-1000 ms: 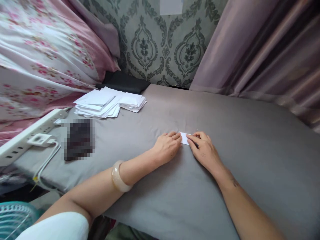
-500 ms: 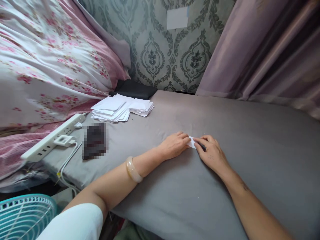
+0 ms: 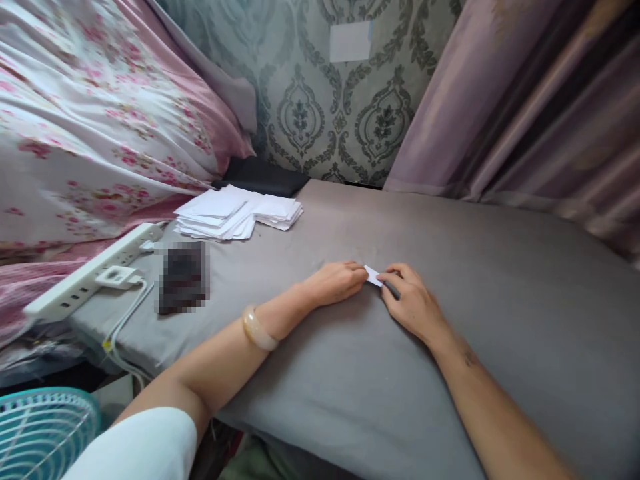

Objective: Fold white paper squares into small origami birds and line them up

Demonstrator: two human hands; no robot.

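A small folded-looking piece of white paper point(image 3: 373, 275) spans the gap between my two hands, low over the grey cloth. My left hand point(image 3: 340, 281), with a pale bangle point(image 3: 259, 330) on its wrist, has its fingers closed on the paper's left end. At the right end, the thumb and fingertips of my right hand point(image 3: 410, 300) pinch the paper. A short dark pen-like object point(image 3: 391, 289) is also tucked in my right hand; its far end is hidden by the fingers.
Stacks of white paper point(image 3: 215, 215) lie at the back left, before a black flat item point(image 3: 267, 176). A white power strip point(image 3: 95, 270) with cables runs along the left edge, near a blurred-out dark object point(image 3: 183, 277). A turquoise fan point(image 3: 47, 433) stands lower left.
The view has shifted slightly, so both hands sit a little further left and higher. More of the white paper shows between the fingers; both hands keep hold of it.
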